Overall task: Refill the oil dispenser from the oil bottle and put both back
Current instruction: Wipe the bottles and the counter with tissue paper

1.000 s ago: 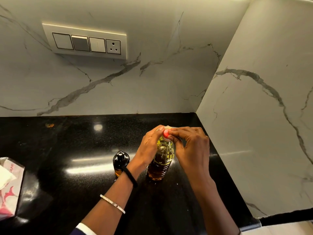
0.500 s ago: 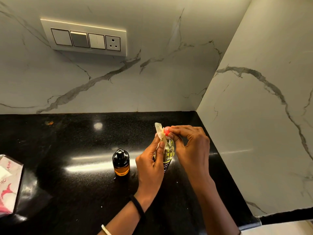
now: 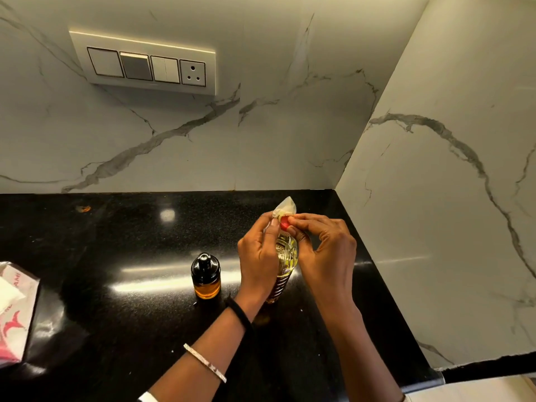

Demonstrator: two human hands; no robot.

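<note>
Black counter (image 3: 116, 329) under marble walls: the oil bottle (image 3: 285, 256) stands between both hands. Left hand (image 3: 258, 256) grips its neck, having lifted the plastic wrap (image 3: 285, 207) higher; right hand (image 3: 324, 253) still pinches the red cap (image 3: 284, 222). The oil dispenser (image 3: 205, 276) stands left of the left hand.

Open counter (image 3: 116, 233) left of dispenser (image 3: 205, 276); wall (image 3: 435, 198) close right.

A single wide-angle view from a camera on the person's head, looking forward and down into the corner of a black tabletop (image 3: 116, 329). It sits close above both hands, the left hand (image 3: 258, 256) and right hand (image 3: 324, 256) at lower centre. Beyond the hands, marble walls (image 3: 290, 126) meet and bend with the lens.
</note>
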